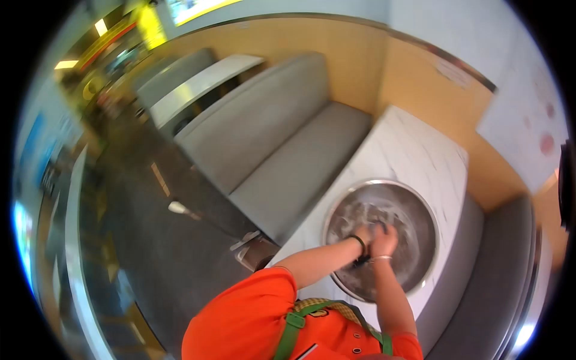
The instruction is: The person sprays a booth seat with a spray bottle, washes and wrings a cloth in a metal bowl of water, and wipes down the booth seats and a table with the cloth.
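Note:
A large round metal basin [429, 264] stands on the white marbled table [414, 141], with foamy water [363, 213] inside it. Both hands are together over the middle of the basin. My left hand [363, 233], with a dark band at its wrist, is closed and presses against the other. Beside it, my right hand [384, 241], with a thin bracelet, is closed too. A small dark grey, soft-looking bit [379, 227] shows between the fingers; blur hides what it is.
Behind the table is a grey padded bench [264, 132], with another white table [201, 87] beyond it. A second grey bench [480, 288] runs along the right. On the dark floor [162, 252] at left, a long-handled tool with a pale head [180, 208] lies near a dustpan-like object [252, 249].

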### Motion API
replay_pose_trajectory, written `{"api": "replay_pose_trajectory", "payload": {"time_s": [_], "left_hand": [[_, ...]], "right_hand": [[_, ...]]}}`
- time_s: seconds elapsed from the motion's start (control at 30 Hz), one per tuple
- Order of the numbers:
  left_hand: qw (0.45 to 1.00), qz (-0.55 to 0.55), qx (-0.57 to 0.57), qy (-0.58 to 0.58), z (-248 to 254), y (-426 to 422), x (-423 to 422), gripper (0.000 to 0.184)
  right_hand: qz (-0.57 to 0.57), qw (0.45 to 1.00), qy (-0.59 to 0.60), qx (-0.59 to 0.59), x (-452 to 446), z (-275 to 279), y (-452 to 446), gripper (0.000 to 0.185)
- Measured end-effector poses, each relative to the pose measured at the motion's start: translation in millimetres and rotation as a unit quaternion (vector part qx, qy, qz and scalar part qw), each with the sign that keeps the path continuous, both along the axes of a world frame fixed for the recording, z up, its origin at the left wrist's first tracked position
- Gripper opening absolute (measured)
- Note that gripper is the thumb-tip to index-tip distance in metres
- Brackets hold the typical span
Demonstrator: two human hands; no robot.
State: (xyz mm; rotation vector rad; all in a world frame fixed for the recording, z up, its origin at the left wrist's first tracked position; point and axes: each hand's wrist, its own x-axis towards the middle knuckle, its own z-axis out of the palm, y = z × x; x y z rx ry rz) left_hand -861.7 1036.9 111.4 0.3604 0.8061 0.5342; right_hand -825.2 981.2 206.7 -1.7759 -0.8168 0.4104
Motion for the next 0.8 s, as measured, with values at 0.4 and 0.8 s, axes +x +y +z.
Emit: {"api": "replay_pose_trajectory", "payload": {"time_s": [0.4,0.8], "left_hand": [[0.902,-0.055,0.254,0.345,29.4,13.0,-19.0,0.089],[0.993,-0.098,-0.069,-0.001,14.1,-2.9,37.9,0.043]], "right_hand": [[0.201,0.911,-0.263,-0.246,104.2,-127.2,-12.2,0.013],[0.136,0.924,0.35,-0.069,47.4,-12.4,-14.0,0.013]]}}
